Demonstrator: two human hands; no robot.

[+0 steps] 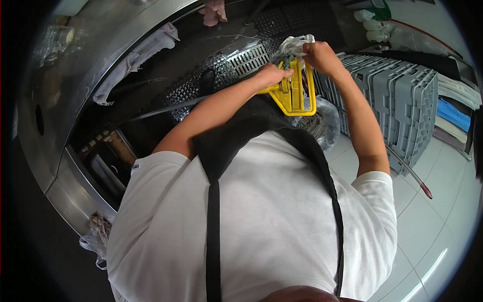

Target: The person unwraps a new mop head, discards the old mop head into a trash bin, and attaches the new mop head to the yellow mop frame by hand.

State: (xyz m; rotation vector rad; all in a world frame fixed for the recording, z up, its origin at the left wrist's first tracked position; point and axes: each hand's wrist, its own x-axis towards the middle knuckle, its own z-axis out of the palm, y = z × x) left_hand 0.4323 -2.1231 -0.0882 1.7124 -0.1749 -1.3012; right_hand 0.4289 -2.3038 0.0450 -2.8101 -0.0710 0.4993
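Steel surface [65, 100] runs along the left, a white cloth [136, 58] draped over its edge. Grey crates [397, 100] stand stacked on the tiled floor, right. Yellow clamp frame [294, 93] is held before the chest: left hand [271, 75] grip clamped on its side, right hand [319, 56] grip closed on white material [294, 44] at its top.

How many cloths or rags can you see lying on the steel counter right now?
2. A long white cloth drapes over the steel counter edge at upper left; a pinkish rag lies further along near the top. Others may be hidden outside the view or behind the arms.
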